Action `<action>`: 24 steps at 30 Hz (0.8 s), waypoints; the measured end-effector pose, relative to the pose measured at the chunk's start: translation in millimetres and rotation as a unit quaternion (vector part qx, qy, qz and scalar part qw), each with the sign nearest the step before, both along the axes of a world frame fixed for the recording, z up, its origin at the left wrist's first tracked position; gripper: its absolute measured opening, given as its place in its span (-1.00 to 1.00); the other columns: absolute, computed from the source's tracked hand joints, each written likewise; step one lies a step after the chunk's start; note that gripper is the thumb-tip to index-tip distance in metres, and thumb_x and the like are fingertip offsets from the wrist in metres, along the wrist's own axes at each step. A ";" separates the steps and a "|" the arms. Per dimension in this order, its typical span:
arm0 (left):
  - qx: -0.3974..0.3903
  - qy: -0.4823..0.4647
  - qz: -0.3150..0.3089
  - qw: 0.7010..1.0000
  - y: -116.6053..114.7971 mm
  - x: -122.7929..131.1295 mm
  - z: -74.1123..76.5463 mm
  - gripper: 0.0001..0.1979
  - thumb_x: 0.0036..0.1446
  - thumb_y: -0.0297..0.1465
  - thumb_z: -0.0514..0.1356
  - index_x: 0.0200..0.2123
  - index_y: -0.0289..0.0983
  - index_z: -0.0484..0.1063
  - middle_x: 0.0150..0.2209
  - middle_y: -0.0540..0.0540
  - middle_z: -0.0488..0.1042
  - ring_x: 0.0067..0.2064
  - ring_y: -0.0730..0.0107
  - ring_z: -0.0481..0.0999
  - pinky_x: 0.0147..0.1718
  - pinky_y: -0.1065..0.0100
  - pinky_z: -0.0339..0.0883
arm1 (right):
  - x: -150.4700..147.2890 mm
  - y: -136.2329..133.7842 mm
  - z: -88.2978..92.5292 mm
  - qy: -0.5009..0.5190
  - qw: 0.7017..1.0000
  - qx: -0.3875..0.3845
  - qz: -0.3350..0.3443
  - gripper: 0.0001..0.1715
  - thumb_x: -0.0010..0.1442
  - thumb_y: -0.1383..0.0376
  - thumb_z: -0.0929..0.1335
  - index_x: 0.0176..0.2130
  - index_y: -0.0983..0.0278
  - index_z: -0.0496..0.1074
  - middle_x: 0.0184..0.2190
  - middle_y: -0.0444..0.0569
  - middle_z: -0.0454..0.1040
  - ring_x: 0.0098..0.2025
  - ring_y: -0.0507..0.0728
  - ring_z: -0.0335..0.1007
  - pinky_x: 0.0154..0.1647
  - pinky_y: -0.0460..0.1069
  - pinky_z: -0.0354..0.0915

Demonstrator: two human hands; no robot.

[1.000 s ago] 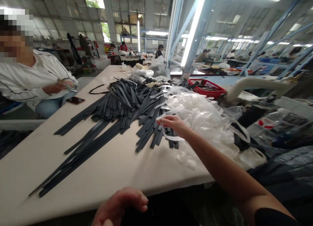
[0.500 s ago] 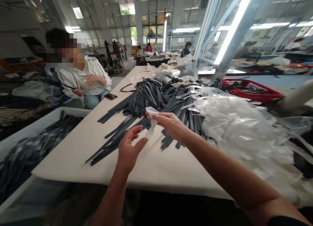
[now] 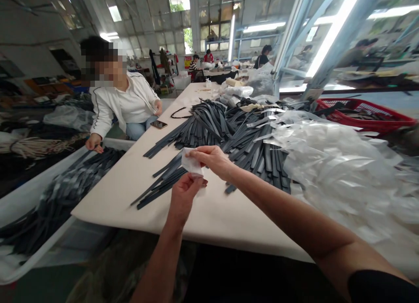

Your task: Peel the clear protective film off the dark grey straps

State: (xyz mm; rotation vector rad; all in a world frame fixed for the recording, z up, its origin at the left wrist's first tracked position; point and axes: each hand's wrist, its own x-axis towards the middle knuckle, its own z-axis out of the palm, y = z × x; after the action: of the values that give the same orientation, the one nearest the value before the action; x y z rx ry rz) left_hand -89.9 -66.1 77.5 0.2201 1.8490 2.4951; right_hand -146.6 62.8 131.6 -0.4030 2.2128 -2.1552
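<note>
Cream-topped table [image 3: 225, 224] spans the view; heap of translucent white strips [image 3: 334, 163] on its right side. White bin [image 3: 26, 199] of dark strips beside the table's left edge. Bundles of dark flat strips [image 3: 209, 124] lie mid-table, left of the heap. Right hand [image 3: 211, 159]: thumb and fingers pinching the upper part of a white piece [image 3: 192, 164]. Left hand [image 3: 183, 196]: fingers curled, gripping its lower end. Piece held above the table, before the dark bundles.
</note>
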 end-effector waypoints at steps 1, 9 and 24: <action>0.002 -0.007 -0.006 1.000 -1.6 1.9 -0.9 -0.76 -0.06 -0.28 0.39 -0.36 -0.31 0.51 -0.44 -0.04 0.56 -0.37 0.38 0.52 -0.26 0.34 0.38 | -3.3 -0.6 -1.2 0.014 1.000 0.013 -0.009 -0.71 0.07 0.14 0.42 -0.34 0.31 0.61 -0.62 -0.19 0.39 -0.59 -0.06 0.19 -0.58 -0.16 0.13; 0.008 -0.112 -0.064 0.992 -13.8 20.7 -29.3 -0.56 -0.15 -0.26 0.44 -0.16 -0.31 0.56 -0.50 -0.01 0.54 -0.45 0.46 0.49 -0.41 0.45 0.33 | -21.9 -2.2 -4.6 0.016 0.998 0.045 -0.034 -0.84 0.16 0.25 0.41 -0.37 0.30 0.56 -0.60 -0.20 0.41 -0.66 -0.09 0.19 -0.65 -0.18 0.17; 0.002 -0.219 -0.126 0.968 -25.0 57.5 -49.4 -0.55 -0.09 -0.21 0.42 -0.17 -0.36 0.50 -0.48 -0.08 0.57 -0.44 0.36 0.55 -0.31 0.31 0.46 | -33.1 -11.0 -7.0 0.005 0.998 0.023 -0.050 -0.83 0.26 0.36 0.36 -0.37 0.34 0.52 -0.61 -0.21 0.40 -0.66 -0.11 0.17 -0.66 -0.21 0.17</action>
State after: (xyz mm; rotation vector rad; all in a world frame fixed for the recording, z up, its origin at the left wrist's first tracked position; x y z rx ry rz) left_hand -32.4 -91.1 28.0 -0.0871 1.5322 2.1580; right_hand -179.7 51.7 124.6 -0.3070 2.3307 -2.1497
